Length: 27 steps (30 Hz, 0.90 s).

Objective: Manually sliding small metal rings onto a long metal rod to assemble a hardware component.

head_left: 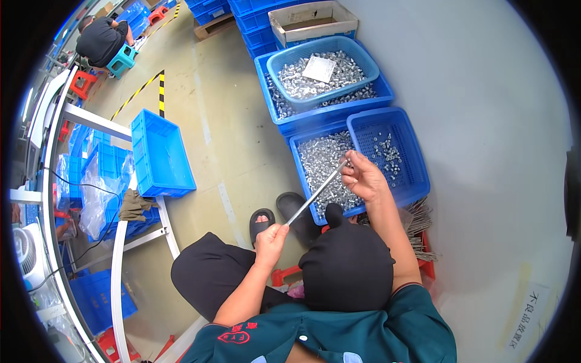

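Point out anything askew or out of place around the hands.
A blue crate sits tilted over the white frame rail, one corner hanging past it. A crumpled rag is draped on the rail below. The left hand and right hand hold a thin metal rod normally.

rod (316, 192) ends hidden in hands — bin parts indistinct

Thin rod (316, 193): bright, smooth metal with a dull sheen. Small parts (321, 163): shiny silvery metal, heaped in a blue moulded-plastic crate (302, 175). Mesh basket (417, 175): perforated blue plastic. Floor (224, 121): matt, scuffed coating. Box (311, 21): plain cardboard.
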Each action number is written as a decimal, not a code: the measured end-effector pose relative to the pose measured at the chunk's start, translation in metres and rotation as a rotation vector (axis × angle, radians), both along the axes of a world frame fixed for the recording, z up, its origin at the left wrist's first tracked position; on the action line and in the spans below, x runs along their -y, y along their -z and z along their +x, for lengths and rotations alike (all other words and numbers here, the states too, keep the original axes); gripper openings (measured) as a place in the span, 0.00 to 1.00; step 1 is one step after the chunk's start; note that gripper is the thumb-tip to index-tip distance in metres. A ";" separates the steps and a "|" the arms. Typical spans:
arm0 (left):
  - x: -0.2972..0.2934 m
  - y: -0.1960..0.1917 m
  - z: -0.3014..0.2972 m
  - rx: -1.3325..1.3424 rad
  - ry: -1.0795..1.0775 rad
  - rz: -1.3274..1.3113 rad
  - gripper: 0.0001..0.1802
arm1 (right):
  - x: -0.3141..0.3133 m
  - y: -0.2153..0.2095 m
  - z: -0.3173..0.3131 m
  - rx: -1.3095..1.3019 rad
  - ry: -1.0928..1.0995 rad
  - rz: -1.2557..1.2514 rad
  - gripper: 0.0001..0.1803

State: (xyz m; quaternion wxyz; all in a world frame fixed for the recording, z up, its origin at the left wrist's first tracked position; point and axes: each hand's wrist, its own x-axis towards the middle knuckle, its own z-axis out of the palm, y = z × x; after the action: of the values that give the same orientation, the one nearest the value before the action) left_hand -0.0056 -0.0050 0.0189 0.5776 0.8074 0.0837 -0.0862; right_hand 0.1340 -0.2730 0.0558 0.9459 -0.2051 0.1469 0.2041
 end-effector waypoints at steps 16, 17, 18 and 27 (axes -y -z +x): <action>0.000 0.005 0.001 -0.036 0.000 -0.031 0.17 | -0.015 -0.022 -0.006 0.120 -0.230 -0.370 0.07; -0.002 0.008 0.001 -0.037 -0.001 -0.031 0.17 | -0.014 -0.026 -0.008 0.117 -0.243 -0.388 0.09; -0.004 0.011 0.001 -0.025 -0.028 -0.034 0.19 | -0.013 -0.030 -0.009 0.068 -0.212 -0.380 0.16; -0.004 0.014 0.003 0.006 -0.025 -0.017 0.21 | 0.006 0.009 -0.002 0.018 -0.034 -0.209 0.10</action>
State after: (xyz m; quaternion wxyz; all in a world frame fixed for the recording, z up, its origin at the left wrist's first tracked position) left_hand -0.0026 -0.0011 0.0053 0.5856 0.8017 0.0916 -0.0772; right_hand 0.1320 -0.2790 0.0468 0.9171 -0.3068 0.1553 0.2018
